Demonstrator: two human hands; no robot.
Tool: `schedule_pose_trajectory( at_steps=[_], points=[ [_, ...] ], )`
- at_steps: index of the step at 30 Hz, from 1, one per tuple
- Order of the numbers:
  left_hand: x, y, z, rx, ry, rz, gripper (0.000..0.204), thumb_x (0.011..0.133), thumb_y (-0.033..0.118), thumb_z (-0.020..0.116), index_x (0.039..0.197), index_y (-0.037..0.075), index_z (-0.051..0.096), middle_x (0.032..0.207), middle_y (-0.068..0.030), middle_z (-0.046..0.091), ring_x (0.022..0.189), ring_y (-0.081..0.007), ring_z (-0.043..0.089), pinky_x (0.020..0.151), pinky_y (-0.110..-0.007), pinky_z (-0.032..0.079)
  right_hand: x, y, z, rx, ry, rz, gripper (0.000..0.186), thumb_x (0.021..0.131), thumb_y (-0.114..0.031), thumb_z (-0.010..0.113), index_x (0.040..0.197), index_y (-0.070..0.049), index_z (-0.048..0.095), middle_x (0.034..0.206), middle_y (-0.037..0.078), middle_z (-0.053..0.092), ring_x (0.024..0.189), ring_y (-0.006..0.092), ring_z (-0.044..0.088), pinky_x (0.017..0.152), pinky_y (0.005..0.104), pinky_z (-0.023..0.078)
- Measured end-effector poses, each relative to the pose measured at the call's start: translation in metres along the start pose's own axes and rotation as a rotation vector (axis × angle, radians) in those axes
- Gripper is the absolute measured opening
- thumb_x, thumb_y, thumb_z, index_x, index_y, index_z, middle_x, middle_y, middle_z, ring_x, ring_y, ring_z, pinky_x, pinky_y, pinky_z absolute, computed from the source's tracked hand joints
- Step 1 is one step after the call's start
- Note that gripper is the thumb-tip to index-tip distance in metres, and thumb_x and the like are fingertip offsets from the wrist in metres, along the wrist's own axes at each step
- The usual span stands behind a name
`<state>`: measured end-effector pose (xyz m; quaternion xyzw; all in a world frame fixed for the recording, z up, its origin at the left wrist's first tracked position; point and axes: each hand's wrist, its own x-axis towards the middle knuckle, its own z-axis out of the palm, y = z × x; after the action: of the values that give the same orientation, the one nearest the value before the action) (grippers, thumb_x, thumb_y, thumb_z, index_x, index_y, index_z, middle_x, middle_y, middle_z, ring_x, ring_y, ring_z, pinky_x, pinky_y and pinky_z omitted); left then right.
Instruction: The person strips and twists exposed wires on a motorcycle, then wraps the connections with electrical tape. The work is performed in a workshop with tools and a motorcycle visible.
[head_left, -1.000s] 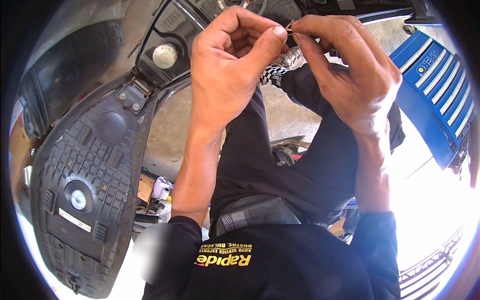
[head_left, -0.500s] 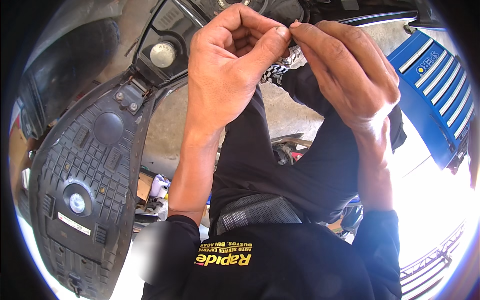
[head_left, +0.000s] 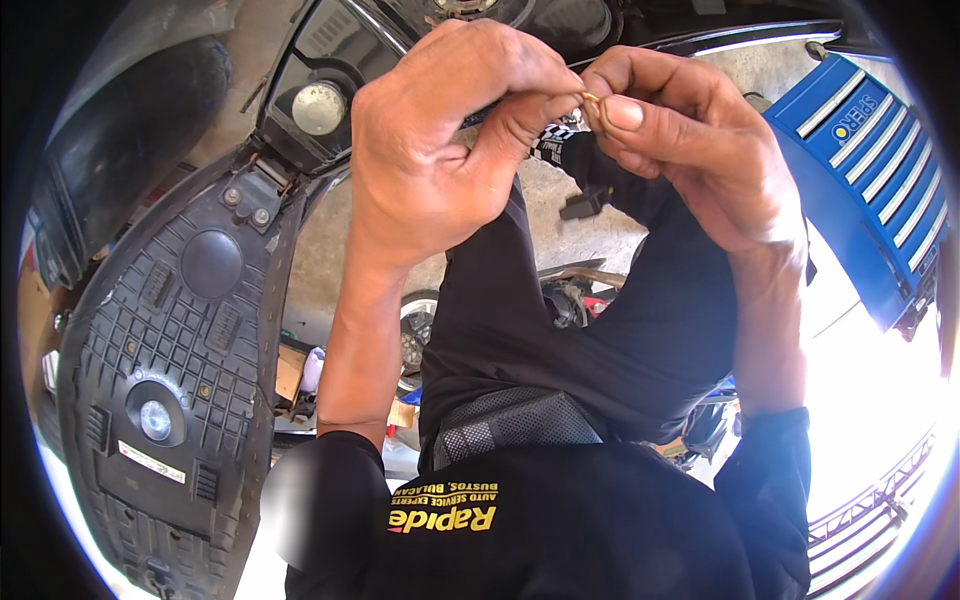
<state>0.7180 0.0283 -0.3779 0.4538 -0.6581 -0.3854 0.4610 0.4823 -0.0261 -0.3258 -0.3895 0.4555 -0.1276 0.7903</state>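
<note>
Close together at the top middle, my left hand [head_left: 435,150] and my right hand [head_left: 700,130] meet at their fingertips. Both are closed in a pinch on a thin yellowish piece [head_left: 591,98], too small to tell exactly what it is. My right thumb lies along it, while my left thumb and forefinger grip the other end. Below the right hand hangs a small black plug-like connector [head_left: 584,204]; what it is attached to is hidden behind the fingers.
A raised black motorcycle seat [head_left: 215,330], underside showing, stands at the left beside black bodywork [head_left: 335,75]. At the right is a blue tool cabinet [head_left: 850,220] with several drawers. My dark-trousered legs [head_left: 500,330] are below the hands, with a wheel [head_left: 415,335] beside them.
My right hand has turned, bringing its thumb into view. My left hand has shifted slightly left and rolled over. The yellowish piece and the hanging black connector now show.
</note>
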Motion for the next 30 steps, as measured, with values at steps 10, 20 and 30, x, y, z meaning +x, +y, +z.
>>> schedule_pose_trajectory(
  at_steps=[10,20,30],
  points=[
    [-0.009,0.003,-0.002,-0.331,0.065,-0.377,0.011,0.101,0.004,0.082,0.108,0.0,0.075,0.097,-0.0052,0.078,0.091,-0.0113,0.075,0.084,-0.027,0.06,0.007,0.003,0.035,-1.024,0.43,-0.742,0.025,0.087,0.002,0.089,0.109,-0.007,0.085,0.098,0.001,0.081,0.082,0.0112,0.075,0.065,0.0246,0.053],
    [-0.015,0.005,0.0,-0.39,0.092,-0.424,0.012,0.102,0.007,0.082,0.109,0.001,0.075,0.099,-0.0044,0.078,0.092,-0.0108,0.074,0.086,-0.027,0.06,0.009,0.005,0.039,-1.055,0.434,-0.793,0.022,0.086,0.001,0.091,0.106,-0.006,0.084,0.097,0.003,0.081,0.079,0.011,0.074,0.063,0.0261,0.055],
    [-0.016,-0.001,0.004,0.079,0.193,0.051,0.012,0.091,0.002,0.086,0.098,0.005,0.078,0.094,-0.0049,0.079,0.084,-0.0203,0.075,0.079,-0.032,0.059,-0.004,-0.001,0.057,-0.373,0.432,-0.197,0.012,0.101,-0.011,0.081,0.107,-0.002,0.08,0.092,0.003,0.075,0.078,0.0091,0.067,0.067,0.0216,0.048]
  ],
)
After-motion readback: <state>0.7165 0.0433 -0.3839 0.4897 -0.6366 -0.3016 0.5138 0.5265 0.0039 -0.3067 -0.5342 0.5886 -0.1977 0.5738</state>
